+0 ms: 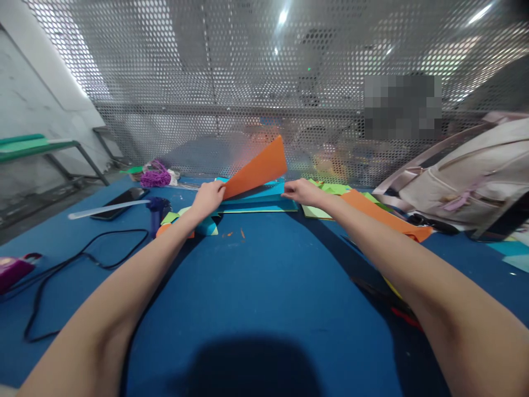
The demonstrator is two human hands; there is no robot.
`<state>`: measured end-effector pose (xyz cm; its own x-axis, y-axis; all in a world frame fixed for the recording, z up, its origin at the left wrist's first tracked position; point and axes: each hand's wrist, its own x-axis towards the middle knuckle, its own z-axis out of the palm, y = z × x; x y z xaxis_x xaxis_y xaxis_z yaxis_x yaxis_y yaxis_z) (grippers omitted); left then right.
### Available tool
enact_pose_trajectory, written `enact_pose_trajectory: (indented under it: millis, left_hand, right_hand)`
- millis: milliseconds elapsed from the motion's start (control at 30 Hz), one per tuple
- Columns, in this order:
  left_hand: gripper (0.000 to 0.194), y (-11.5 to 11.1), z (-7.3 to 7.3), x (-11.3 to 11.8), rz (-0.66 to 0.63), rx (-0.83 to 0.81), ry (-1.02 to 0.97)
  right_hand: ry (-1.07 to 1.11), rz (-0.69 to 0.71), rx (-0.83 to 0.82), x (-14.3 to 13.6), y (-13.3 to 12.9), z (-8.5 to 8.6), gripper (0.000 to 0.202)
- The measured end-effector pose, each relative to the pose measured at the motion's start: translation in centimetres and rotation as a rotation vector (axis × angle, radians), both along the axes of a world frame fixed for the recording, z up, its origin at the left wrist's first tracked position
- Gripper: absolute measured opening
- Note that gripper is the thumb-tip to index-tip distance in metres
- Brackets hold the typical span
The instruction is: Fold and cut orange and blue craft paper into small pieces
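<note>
My left hand [209,197] pinches the lower left corner of an orange sheet of paper [260,168], which stands raised and slightly bent. Behind and below it lies a stack of blue paper [256,206] near the perforated screen. At the stack's right end, my right hand [302,191] is closed on the edge of a blue sheet [273,192] lifted at an angle. Small cut pieces of blue paper [207,226] lie beneath my left wrist. Green paper scraps [334,188] and another orange sheet [372,214] are beside my right forearm.
A perforated metal screen [248,71] bounds the table's far side. On the left are a glue gun [155,212] with a glue stick, a phone [119,203], purple yarn [155,175] and a black cable [82,253]. Scissors [407,317] lie under my right forearm; a backpack [475,171] stands right.
</note>
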<state>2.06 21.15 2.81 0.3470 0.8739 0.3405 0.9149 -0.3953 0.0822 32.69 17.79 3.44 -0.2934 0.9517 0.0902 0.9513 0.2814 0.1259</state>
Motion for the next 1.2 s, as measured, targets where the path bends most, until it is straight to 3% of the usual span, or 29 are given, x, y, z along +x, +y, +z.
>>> enact_pose_trajectory:
  millis: [233,333,433,533,633,767,900,1000,1100,1200]
  left_hand:
    - [0.033,-0.1,-0.2,0.0,-0.021,-0.015,0.006]
    - [0.033,-0.2,-0.3,0.0,-0.046,-0.037,0.024]
    - [0.033,-0.3,-0.5,0.2,-0.088,-0.083,0.060]
    - [0.033,-0.5,-0.7,0.4,-0.177,-0.154,0.107]
    - [0.033,-1.2,-0.7,0.6,-0.281,-0.220,0.148]
    - [0.028,-2.9,0.5,1.5,-0.361,-0.226,0.146]
    - [0.034,-7.1,2.3,3.4,-0.486,-0.227,0.119]
    - [0.029,-12.7,2.8,4.0,-0.646,-0.292,0.137]
    - [0.031,-19.2,2.1,3.3,-0.915,-0.300,0.157]
    - [0.045,-24.2,0.6,2.3,-0.939,-0.233,0.141]
  right_hand:
    - [-0.081,0.112,0.212,-0.8,-2.6,3.5,0.022]
    - [-0.128,0.221,0.287,-0.9,-5.6,5.4,0.027]
    - [-0.157,0.305,0.336,-0.5,-10.2,6.2,0.031]
    - [-0.128,0.447,0.411,0.1,-15.7,5.3,0.037]
    - [0.021,0.560,0.466,0.4,-21.2,3.0,0.034]
    - [0.079,0.651,0.462,-0.3,-26.6,-0.1,0.035]
    - [0.068,0.668,0.382,-1.5,-28.8,-1.7,0.040]
    - [0.070,0.661,0.305,-1.9,-28.9,-2.3,0.040]
    - [0.140,0.629,0.288,-1.8,-28.6,-3.3,0.035]
    - [0.288,0.577,0.310,-1.9,-28.7,-4.3,0.027]
